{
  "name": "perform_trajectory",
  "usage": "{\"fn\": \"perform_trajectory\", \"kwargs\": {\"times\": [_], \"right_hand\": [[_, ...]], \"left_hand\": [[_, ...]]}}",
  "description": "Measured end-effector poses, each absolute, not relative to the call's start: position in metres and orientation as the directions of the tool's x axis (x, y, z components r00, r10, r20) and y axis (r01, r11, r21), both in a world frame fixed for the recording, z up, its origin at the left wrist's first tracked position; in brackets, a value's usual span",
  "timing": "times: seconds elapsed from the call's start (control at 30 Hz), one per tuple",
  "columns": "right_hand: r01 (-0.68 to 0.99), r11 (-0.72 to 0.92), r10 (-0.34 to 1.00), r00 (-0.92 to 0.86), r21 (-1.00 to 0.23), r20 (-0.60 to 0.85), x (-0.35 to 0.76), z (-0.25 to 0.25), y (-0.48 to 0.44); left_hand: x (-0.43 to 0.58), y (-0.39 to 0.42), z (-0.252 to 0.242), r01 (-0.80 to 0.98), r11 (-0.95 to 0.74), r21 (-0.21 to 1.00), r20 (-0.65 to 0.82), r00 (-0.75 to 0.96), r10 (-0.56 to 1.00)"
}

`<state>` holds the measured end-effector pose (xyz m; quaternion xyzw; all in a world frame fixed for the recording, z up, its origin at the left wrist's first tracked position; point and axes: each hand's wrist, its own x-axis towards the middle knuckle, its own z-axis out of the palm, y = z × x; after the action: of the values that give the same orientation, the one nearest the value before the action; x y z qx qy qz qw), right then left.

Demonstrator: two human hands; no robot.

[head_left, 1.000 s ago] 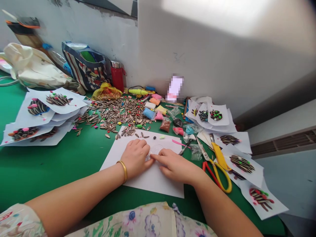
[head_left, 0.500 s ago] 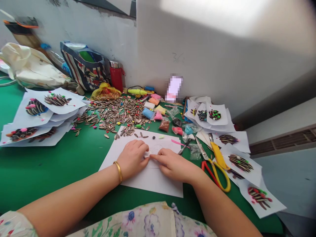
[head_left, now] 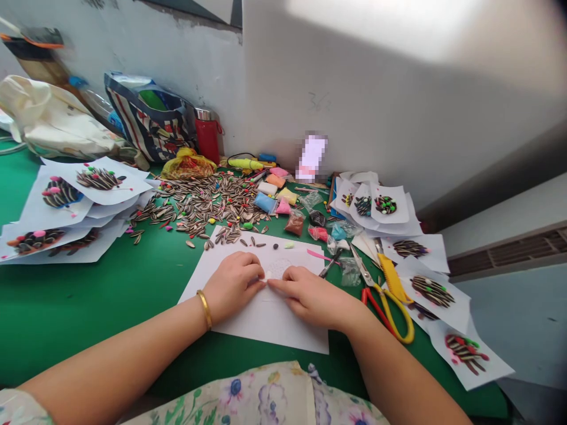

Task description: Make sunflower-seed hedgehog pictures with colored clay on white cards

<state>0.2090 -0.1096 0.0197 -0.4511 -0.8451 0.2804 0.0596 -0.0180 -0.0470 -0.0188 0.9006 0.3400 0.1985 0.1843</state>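
A sheet of white paper (head_left: 283,330) lies in front of me, with a faint rounded drawing or raised patch near its middle. On it is a small bit of white modelling clay (head_left: 268,275), partly hidden by my fingers. My left hand (head_left: 234,284), with a gold bangle at the wrist, is bent in a pinch at the clay's left side. From the right, my right hand (head_left: 312,297) reaches in with its index finger stretched out to the clay, thumb apart below. A black clay ball (head_left: 275,246) and a pale green piece (head_left: 289,245) lie near the paper's top edge.
Striped sunflower seeds (head_left: 217,198) are heaped behind the paper, beside bagged coloured clay (head_left: 266,202). Scissors (head_left: 385,301) and a yellow cutter (head_left: 392,277) lie at right. Seed-picture sheets (head_left: 110,206) are stacked left, with more (head_left: 438,289) at right. A red flask (head_left: 207,139) stands behind.
My left hand has shifted slightly left, showing a little more of the white clay between the hands. My right hand stays almost in place.
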Motion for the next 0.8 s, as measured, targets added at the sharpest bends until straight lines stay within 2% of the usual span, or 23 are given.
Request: {"fn": "perform_trajectory", "kwargs": {"times": [0.6,0.8], "right_hand": [[0.679,0.377,0.833,-0.546,-0.63,-0.09,0.203,0.007,-0.098],[0.679,0.383,0.842,-0.536,-0.626,-0.066,0.202,0.006,-0.099]], "left_hand": [[-0.021,-0.043,-0.018,0.508,-0.703,0.497,0.22,0.71,0.669],[-0.021,-0.043,-0.019,0.5,-0.71,0.496,0.229,0.713,0.662]]}}
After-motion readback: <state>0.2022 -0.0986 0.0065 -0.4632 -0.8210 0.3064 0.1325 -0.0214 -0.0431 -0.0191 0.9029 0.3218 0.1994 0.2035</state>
